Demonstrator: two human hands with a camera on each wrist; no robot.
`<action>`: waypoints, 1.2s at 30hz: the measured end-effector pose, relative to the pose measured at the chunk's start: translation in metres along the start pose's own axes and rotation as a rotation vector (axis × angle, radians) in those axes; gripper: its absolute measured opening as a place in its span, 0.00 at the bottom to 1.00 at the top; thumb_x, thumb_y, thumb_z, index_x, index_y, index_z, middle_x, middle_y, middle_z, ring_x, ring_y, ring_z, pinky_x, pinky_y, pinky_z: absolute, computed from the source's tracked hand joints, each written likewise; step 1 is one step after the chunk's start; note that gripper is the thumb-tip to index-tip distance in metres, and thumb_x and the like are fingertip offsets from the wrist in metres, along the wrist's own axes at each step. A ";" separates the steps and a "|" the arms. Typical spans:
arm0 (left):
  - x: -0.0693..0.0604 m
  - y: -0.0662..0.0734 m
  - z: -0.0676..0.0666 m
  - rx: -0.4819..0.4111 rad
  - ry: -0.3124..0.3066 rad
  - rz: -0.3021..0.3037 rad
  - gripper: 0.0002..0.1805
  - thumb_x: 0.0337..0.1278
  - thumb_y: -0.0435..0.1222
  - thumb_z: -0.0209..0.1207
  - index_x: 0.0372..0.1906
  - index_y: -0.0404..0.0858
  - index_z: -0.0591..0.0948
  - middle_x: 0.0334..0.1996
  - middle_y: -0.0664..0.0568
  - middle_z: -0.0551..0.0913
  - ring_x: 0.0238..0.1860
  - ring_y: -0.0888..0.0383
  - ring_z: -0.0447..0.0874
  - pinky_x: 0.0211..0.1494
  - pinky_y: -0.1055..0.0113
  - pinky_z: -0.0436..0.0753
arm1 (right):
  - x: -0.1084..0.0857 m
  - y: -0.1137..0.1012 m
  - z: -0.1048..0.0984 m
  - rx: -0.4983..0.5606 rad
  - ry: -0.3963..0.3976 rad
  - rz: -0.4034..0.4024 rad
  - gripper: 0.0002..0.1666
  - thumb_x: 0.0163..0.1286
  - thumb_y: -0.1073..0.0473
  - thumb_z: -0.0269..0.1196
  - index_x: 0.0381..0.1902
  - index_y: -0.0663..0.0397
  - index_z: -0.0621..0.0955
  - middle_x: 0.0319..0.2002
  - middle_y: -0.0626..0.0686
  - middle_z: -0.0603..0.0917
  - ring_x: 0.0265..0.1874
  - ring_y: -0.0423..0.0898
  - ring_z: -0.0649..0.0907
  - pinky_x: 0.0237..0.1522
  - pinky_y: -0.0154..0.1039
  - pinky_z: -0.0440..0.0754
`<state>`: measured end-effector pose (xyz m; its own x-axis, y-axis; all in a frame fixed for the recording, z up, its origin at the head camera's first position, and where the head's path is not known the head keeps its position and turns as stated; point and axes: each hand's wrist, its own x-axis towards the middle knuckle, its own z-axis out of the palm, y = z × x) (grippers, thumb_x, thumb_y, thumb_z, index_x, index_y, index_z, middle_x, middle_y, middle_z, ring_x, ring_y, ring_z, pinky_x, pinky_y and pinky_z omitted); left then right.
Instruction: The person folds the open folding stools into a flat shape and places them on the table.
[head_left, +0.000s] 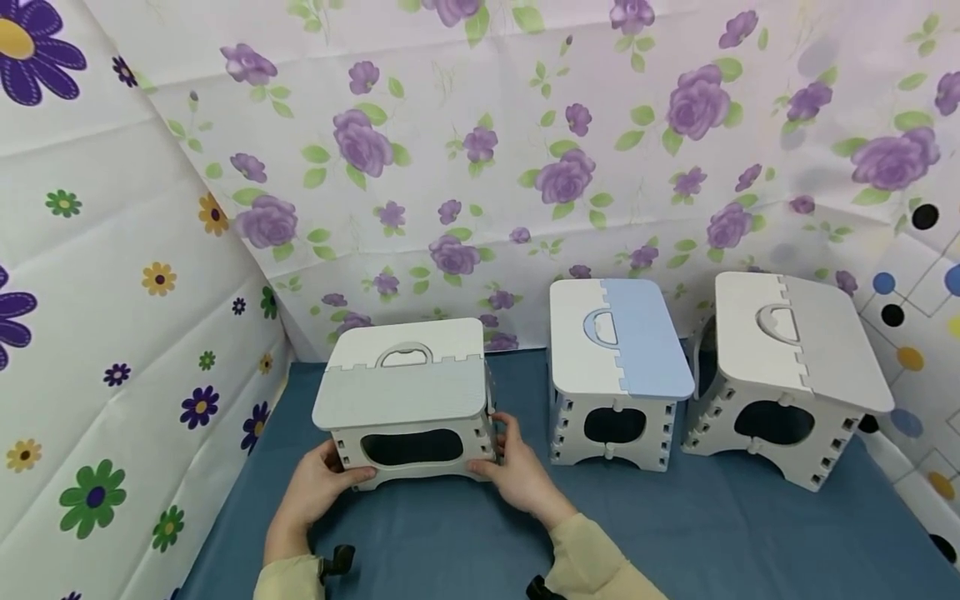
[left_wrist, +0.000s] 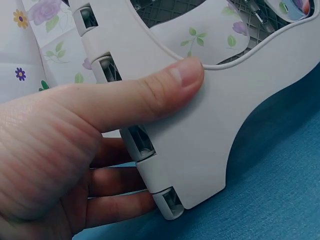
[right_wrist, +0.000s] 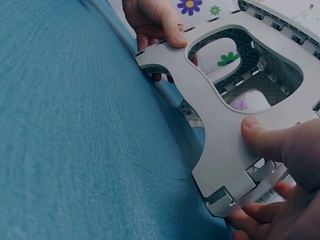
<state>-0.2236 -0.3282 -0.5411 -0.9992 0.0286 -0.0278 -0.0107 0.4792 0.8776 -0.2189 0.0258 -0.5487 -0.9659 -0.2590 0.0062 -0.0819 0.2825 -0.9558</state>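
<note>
A folding step stool (head_left: 397, 396) with a white and pale grey top stands unfolded on the blue cloth, at the left of the head view. My left hand (head_left: 311, 492) grips its lower left corner, thumb flat on the front panel (left_wrist: 195, 130) and fingers round the hinged edge. At the lower right corner, my right hand (head_left: 521, 471) holds it likewise; in the right wrist view that thumb (right_wrist: 260, 137) presses beside the oval opening. The fingertips behind the legs are partly hidden. A curved handle (head_left: 405, 352) lies in the middle of the top.
To the right stand a white and blue folding stool (head_left: 648, 342) and a white and grey one (head_left: 832, 342), both unfolded. Blue cloth (head_left: 450, 550) covers the surface. Flowered sheets (head_left: 420, 208) hang behind and at the left; a dotted one (head_left: 918, 292) hangs at the right.
</note>
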 end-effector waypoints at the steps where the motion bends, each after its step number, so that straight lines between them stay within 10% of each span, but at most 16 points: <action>1: -0.001 -0.001 0.000 0.010 -0.001 0.002 0.36 0.56 0.43 0.81 0.67 0.34 0.81 0.56 0.40 0.87 0.51 0.51 0.88 0.48 0.62 0.85 | -0.001 0.000 0.001 0.006 0.002 0.007 0.53 0.74 0.52 0.74 0.83 0.58 0.54 0.66 0.65 0.80 0.69 0.65 0.78 0.64 0.63 0.77; 36: -0.003 0.001 0.003 0.104 0.009 -0.007 0.31 0.55 0.45 0.82 0.58 0.31 0.86 0.47 0.44 0.90 0.42 0.54 0.88 0.42 0.61 0.85 | -0.002 0.005 0.006 -0.167 0.019 -0.011 0.50 0.76 0.45 0.70 0.80 0.66 0.61 0.64 0.64 0.80 0.65 0.65 0.78 0.59 0.71 0.62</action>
<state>-0.2205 -0.3250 -0.5419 -0.9994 0.0173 -0.0290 -0.0140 0.5678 0.8230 -0.2158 0.0219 -0.5558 -0.9691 -0.2456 0.0239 -0.1309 0.4298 -0.8934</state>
